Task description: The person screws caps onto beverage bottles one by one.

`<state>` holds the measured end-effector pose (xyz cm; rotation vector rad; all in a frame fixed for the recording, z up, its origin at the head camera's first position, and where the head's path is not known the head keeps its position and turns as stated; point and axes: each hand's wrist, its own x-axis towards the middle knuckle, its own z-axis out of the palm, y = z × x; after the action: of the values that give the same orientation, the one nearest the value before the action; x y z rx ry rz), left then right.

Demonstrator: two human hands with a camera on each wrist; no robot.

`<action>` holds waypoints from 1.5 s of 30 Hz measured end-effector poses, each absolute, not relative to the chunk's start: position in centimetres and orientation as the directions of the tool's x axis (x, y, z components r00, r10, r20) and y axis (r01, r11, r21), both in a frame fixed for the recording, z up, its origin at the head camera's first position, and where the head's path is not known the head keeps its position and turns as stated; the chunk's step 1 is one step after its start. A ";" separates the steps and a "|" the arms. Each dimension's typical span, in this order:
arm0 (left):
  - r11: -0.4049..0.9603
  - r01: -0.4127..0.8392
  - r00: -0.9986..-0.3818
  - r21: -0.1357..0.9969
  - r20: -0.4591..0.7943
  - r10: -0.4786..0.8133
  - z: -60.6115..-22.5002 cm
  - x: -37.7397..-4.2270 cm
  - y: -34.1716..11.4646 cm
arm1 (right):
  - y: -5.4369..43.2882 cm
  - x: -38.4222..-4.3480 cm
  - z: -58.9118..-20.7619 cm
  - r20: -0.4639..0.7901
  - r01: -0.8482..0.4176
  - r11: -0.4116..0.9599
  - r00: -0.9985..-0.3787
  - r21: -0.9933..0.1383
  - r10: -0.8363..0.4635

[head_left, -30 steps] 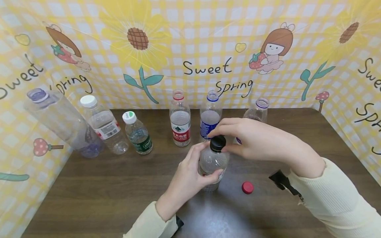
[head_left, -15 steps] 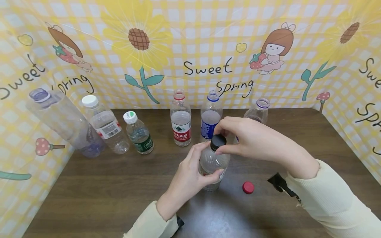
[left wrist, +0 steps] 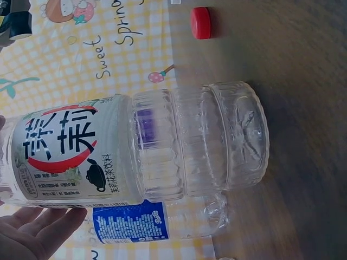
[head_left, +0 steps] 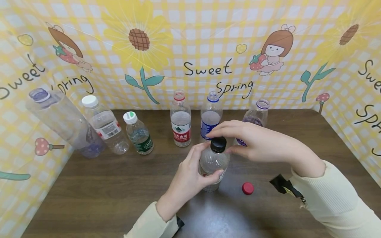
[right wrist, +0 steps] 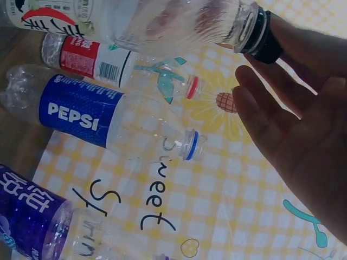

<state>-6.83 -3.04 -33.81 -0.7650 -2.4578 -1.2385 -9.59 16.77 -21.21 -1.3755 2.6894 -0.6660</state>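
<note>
A clear plastic tea bottle with a black screw cap stands upright on the table. My left hand grips its body, thumb in front and fingers on the far side. Around the cap arches my right hand, its fingers behind the cap and its thumb to the right. The right wrist view shows the thumb apart from the black cap, with the fingers spread loosely near it. In the left wrist view the bottle's label shows large characters and a teapot. On the table to its right lies a red cap.
Uncapped bottles stand at the back: a red-labelled bottle, a Pepsi bottle and a purple-labelled bottle. To the left are a small green-labelled bottle, a white-capped bottle and a tall clear bottle. A patterned cloth hangs behind.
Half a second ago my right thumb and fingers were closed on the black cap; now they have spread off it, much as one second ago. The left hand and bottle have stayed put.
</note>
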 end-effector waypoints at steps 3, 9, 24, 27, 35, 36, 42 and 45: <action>0.492 0.564 -0.826 0.664 0.461 0.325 -33.8 -6.8 -3.1 | 16.7 -9.6 -21.1 0.158 -0.767 0.508 -0.600 -0.391 -0.784; 0.491 0.550 -0.835 0.676 0.446 0.322 -33.8 -6.8 -3.1 | 16.5 -9.6 -21.0 0.155 -0.750 0.526 -0.621 -0.401 -0.768; 0.488 0.564 -0.826 0.666 0.463 0.322 -33.7 -6.7 -3.0 | 15.7 -9.3 -21.2 0.193 -0.671 0.652 -0.734 -0.352 -0.651; 0.486 0.567 -0.824 0.665 0.466 0.323 -33.6 -6.7 -2.9 | 15.7 -9.1 -21.2 0.165 -0.640 0.683 -0.760 -0.351 -0.628; 0.493 0.565 -0.825 0.662 0.456 0.333 -33.6 -6.7 -3.0 | 16.2 -9.1 -21.0 0.155 -0.730 0.559 -0.652 -0.392 -0.743; 0.494 0.568 -0.823 0.659 0.459 0.334 -33.6 -6.7 -3.0 | 16.2 -9.2 -21.0 0.165 -0.748 0.541 -0.632 -0.386 -0.757; 0.498 0.561 -0.828 0.662 0.451 0.333 -33.7 -6.7 -3.0 | 16.3 -9.4 -21.1 0.189 -0.778 0.512 -0.600 -0.363 -0.778; 0.498 0.562 -0.827 0.661 0.451 0.335 -33.7 -6.8 -3.0 | 16.2 -9.4 -21.1 0.198 -0.774 0.520 -0.609 -0.361 -0.768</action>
<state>-6.78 -3.04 -33.73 -0.7598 -2.4811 -1.2381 -9.36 16.20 -21.06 -1.3948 2.7507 -0.6645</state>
